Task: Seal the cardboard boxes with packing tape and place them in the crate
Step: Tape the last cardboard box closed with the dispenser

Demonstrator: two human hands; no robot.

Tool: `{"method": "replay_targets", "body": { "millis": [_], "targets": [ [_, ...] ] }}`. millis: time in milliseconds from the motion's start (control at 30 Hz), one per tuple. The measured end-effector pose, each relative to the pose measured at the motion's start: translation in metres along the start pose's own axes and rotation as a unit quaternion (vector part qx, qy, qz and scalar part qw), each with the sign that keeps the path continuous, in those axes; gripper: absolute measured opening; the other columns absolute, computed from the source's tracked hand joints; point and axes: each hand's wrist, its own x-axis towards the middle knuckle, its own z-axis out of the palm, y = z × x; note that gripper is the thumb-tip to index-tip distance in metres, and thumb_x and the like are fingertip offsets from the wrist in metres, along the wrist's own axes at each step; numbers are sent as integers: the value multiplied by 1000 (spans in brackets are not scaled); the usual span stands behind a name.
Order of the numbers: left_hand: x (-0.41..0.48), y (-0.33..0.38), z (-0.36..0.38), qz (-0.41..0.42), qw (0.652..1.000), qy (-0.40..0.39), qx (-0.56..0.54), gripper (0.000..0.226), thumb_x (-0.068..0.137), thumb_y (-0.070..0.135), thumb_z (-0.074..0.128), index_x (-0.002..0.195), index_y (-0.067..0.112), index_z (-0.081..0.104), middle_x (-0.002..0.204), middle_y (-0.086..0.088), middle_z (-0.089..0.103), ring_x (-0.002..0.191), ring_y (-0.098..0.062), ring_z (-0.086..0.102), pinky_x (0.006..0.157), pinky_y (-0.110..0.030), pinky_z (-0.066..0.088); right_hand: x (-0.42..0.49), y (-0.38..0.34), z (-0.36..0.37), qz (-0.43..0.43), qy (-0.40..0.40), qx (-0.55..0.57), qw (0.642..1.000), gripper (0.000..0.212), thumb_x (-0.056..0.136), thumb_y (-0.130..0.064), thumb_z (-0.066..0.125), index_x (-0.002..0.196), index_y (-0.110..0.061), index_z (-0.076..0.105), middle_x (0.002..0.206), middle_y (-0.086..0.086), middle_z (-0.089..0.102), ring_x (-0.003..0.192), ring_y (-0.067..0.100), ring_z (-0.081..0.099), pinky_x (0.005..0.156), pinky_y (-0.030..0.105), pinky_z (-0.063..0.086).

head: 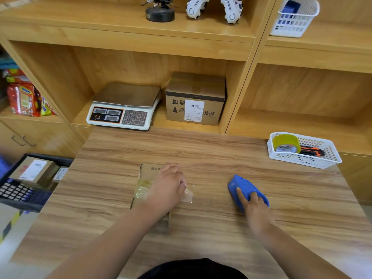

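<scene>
A small cardboard box (148, 172) lies on the wooden table (201, 150), with clear tape across its left side. My left hand (168, 185) lies over the box with curled fingers and pinches a loose end of clear tape (188, 195) at the box's right edge. To the right, my right hand (254, 206) grips a blue tape dispenser (240, 187) that rests on the table. A dark crate (24, 198) stands below the table's left edge and holds a sealed box with a white label (33, 171).
A white basket (322, 160) at the table's back right holds a yellow tape roll (285, 142) and an orange utility knife (311, 152). On the shelf behind stand a weighing scale (124, 106) and a larger labelled carton (195, 99). Snack packets (24, 97) fill the left shelf.
</scene>
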Motion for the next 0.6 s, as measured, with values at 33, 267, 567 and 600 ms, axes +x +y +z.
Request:
{"method": "replay_targets", "body": {
  "millis": [33, 267, 567, 600],
  "targets": [
    [0, 0, 0, 0, 1000, -3, 2, 19, 91, 13, 49, 81, 19, 64, 106, 3, 63, 130, -11, 36, 116, -20, 4, -1, -4, -1, 1, -11, -2, 1000, 77, 91, -8, 42, 151, -33, 2, 129, 8, 32, 105, 25, 52, 84, 31, 43],
    [-1, 1, -2, 0, 1000, -12, 7, 17, 90, 13, 50, 80, 19, 62, 105, 2, 63, 129, -13, 38, 115, -21, 5, -23, -72, -34, -142, 273, 276, 911, 21, 82, -25, 73, 102, -19, 73, 88, 2, 65, 86, 26, 59, 76, 37, 43],
    [-1, -1, 2, 20, 999, -11, 49, 17, 91, 18, 48, 87, 15, 64, 107, -1, 62, 128, -16, 39, 114, -22, 5, -38, -147, -52, -15, 123, 716, 687, 22, 93, -12, 58, 71, -10, 55, 58, -2, 49, 56, 10, 42, 57, 23, 37],
    [0, -1, 1, 25, 998, -14, 55, 18, 92, 17, 46, 90, 15, 64, 111, -1, 61, 130, -16, 37, 113, -21, 4, -38, -148, -53, -4, 128, 715, 687, 24, 92, -13, 59, 69, -11, 53, 57, -2, 47, 55, 11, 40, 56, 25, 36]
  ]
}}
